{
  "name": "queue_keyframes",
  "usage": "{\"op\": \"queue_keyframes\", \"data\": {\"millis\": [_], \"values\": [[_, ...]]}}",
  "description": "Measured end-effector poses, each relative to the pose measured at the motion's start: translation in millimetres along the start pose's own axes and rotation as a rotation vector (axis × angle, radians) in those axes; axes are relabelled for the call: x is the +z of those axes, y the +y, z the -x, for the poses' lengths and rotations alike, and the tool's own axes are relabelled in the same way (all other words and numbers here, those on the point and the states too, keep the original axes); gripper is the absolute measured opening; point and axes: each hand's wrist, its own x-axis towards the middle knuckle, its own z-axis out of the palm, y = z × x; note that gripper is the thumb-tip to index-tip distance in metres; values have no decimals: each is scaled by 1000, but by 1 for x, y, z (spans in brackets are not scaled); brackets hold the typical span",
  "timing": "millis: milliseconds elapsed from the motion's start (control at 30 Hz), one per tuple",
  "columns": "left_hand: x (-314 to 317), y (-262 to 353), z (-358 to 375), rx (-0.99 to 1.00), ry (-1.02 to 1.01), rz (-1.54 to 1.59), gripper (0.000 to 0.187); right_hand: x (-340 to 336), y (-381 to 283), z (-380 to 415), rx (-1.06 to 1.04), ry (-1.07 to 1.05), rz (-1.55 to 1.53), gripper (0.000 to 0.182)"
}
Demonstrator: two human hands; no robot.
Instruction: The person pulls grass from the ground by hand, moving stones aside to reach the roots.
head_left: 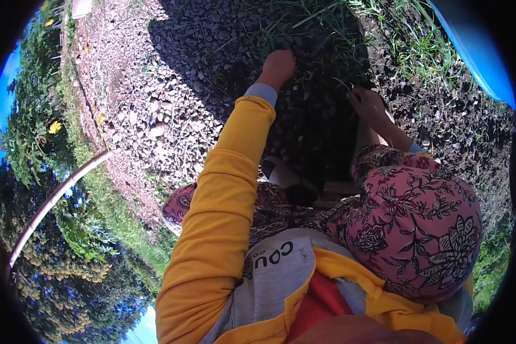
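Note:
My left hand (280, 66), at the end of a yellow sleeve, reaches down to the shaded gravel beside a grass clump (304, 31). Its fingers are curled closed, and whatever they may hold is hidden. To the right, my right hand (375, 110) is low over the dark soil with thumb and fingers pinched together. A thin pale grass blade (342, 84) arcs up to the left from those fingertips. Both hands are in or at the edge of my shadow.
Sunlit gravel (149, 103) spreads to the left, with a pale curved pole (57, 198) beyond. A blue surface (476, 51) borders the upper right, near more grass (430, 63) and dark soil (436, 120). My patterned knee (418, 229) is at the lower right.

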Motion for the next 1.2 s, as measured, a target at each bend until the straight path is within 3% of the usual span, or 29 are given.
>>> {"op": "queue_keyframes", "data": {"millis": [167, 267, 300, 400, 533, 633, 733, 833, 1200], "values": [[-16, -17, 27, -107, 255, 369, 29, 19, 23, -1, -184, 155, 44, 15], [-35, -28, 35, 1, 373, 519, 29, 27, 27, 4, -319, 271, 71, 16], [-33, -31, 34, 70, 212, 224, 28, 27, 26, 5, -373, 314, 81, 17], [-27, -19, 37, 13, 194, 126, 29, 2, -3, 2, -130, -61, 97, 20], [-4, -14, 25, -163, 148, 34, 31, 1, -4, 2, -119, -93, 74, 22], [-10, 3, 31, -234, -5, -61, 37, 0, -3, 2, -123, -98, 66, 22], [-28, 20, 35, -253, -159, -149, 53, -1, -6, 3, -129, -97, 63, 21], [-14, 21, 23, -249, -158, -235, 55, -1, -7, 1, -132, -108, 80, 21], [13, -10, -8, -277, -321, -55, 43, 0, -7, 2, -128, -106, 102, 21]]}}
